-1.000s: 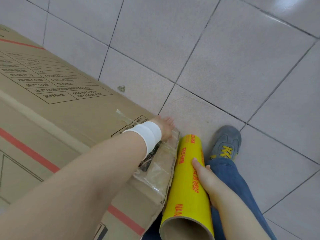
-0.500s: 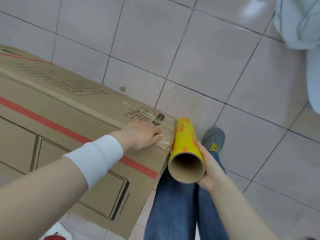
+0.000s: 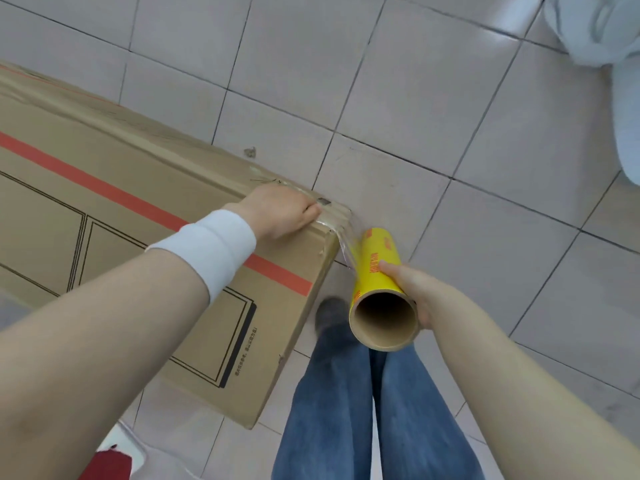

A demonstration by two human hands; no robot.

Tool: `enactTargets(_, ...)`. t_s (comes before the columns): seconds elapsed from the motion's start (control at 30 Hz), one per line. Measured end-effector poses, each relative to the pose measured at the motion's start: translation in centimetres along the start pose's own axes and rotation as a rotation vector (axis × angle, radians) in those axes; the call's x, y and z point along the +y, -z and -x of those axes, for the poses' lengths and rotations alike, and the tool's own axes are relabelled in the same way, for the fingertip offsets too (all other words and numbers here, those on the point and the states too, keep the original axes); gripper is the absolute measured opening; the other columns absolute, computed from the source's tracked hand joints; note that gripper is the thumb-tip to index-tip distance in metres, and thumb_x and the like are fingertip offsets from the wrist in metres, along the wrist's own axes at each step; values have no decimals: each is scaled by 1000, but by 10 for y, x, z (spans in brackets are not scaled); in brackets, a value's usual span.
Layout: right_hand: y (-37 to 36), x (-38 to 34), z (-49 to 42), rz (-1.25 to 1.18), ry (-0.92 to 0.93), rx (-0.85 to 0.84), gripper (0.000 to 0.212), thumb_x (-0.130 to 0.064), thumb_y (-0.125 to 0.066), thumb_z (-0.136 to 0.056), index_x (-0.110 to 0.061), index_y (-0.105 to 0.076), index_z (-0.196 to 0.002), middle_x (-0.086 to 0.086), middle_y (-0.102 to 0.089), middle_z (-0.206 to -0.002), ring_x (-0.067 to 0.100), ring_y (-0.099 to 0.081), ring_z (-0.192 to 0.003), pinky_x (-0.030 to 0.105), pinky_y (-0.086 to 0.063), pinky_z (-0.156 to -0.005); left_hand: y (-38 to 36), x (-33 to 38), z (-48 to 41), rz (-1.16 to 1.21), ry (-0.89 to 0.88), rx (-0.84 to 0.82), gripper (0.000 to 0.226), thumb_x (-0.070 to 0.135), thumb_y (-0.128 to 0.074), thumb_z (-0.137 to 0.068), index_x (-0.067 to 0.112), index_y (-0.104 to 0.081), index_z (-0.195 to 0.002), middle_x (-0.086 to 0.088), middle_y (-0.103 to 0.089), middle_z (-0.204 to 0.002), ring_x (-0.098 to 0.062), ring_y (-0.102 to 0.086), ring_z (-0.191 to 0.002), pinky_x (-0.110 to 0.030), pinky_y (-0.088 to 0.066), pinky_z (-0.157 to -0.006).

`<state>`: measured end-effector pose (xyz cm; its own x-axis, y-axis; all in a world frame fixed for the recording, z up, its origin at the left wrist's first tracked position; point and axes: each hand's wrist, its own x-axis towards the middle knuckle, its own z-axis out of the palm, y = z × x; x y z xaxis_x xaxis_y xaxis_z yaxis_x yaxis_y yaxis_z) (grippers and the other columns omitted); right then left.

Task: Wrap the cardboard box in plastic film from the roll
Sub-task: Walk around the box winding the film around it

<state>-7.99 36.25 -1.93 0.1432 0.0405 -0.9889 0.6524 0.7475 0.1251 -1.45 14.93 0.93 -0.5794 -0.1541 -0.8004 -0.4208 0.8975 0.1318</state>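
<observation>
The left hand point(image 3: 282, 211) is pressing the clear plastic film's point(image 3: 341, 233) end onto the big brown cardboard box's point(image 3: 145, 258) corner as anchor, while the right hand point(image 3: 410, 289) is gripping the yellow cardboard-cored roll point(image 3: 375, 268) just beside that corner, keeping the film taut.

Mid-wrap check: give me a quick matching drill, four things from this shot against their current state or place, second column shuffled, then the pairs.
Things:
1. left hand
2. right hand
3. plastic film
4. cardboard box

States:
A. stretched between the box corner and the roll
B. lying on the tiled floor, red stripe on its upper face
C. pressing down at the box's top corner
D. gripping the yellow roll from the side

Pairs: 1-C, 2-D, 3-A, 4-B
</observation>
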Motion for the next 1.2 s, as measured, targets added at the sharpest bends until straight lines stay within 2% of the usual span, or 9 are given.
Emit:
enactTargets(0.13,-10,10,-1,77,-41,-60,60,-43,-56,-91,-10,-38,-139,18,-61,-103,30,-58,-75,37,-47,-60,-3,5,8,-2,-21,99,48,37,-22,-101,12,-61,-111,-16,-64,-113,-32,-56,-105,-35,-38,-84)
enactTargets(0.23,-17,14,-5,90,-60,-71,58,-42,-56,-92,-5,-42,-134,15,-58,-83,28,-55,-67,38,-46,-66,-8,5,13,-16,-49,208,47,37,-23,-101,13,-63,-107,-15,-64,-112,-32,-55,-107,-35,-35,-82)
enactTargets(0.4,-21,35,-16,-67,-70,-82,61,-53,-51,-90,-10,-43,-132,17,-60,-116,33,-60,-102,45,-52,-81,-35,11,32,11,-62,358,60,51,-18,-93,18,-56,-125,-4,-48,-142,-23,-28,-141,-34,-12,-111)
enactTargets(0.5,-24,58,-26,-335,-30,-120,63,-51,-57,-85,-13,-46,-133,14,-59,-120,32,-59,-106,46,-54,-82,-48,29,50,84,-155,487,65,53,-21,-87,13,-56,-125,-7,-50,-140,-26,-29,-141,-34,-4,-115)
enactTargets(0.6,-36,82,-29,-676,25,-277,59,-49,-60,-84,-15,-52,-132,17,-66,-111,33,-66,-95,43,-56,-77,-62,49,63,149,-326,567,50,44,-39,-89,11,-61,-118,-9,-58,-131,-27,-44,-132,-34,-20,-112)
enactTargets(0.73,-53,95,-27,-937,81,-414,47,-49,-47,-92,-9,-61,-113,19,-72,-93,30,-71,-82,39,-57,-74,-89,69,84,375,-412,651,27,29,-53,-87,5,-63,-95,-9,-62,-97,-19,-52,-97,-33,-49,-76)
enactTargets(0.93,-47,93,-25,-725,-29,-246,57,-53,-49,-89,-6,-58,-120,18,-70,-90,31,-64,-84,39,-51,-72,-132,82,118,666,-45,548,40,36,-57,-84,4,-53,-109,-4,-51,-105,-8,-42,-97,-23,-39,-86)
enactTargets(1.07,-35,90,-27,-424,-96,-155,55,-55,-56,-84,-9,-59,-114,16,-66,-91,30,-61,-80,40,-50,-78,-156,95,131,923,132,222,72,35,-53,-90,15,-17,-148,1,-34,-149,-11,-33,-137,-21,-28,-109)
enactTargets(1.2,-35,93,-27,-209,-110,-125,52,-55,-51,-89,-7,-58,-108,16,-65,-88,29,-62,-76,39,-49,-72,-164,106,130,992,123,175,53,34,-39,-97,30,-22,-147,6,-36,-149,-11,-34,-137,-12,-23,-99)
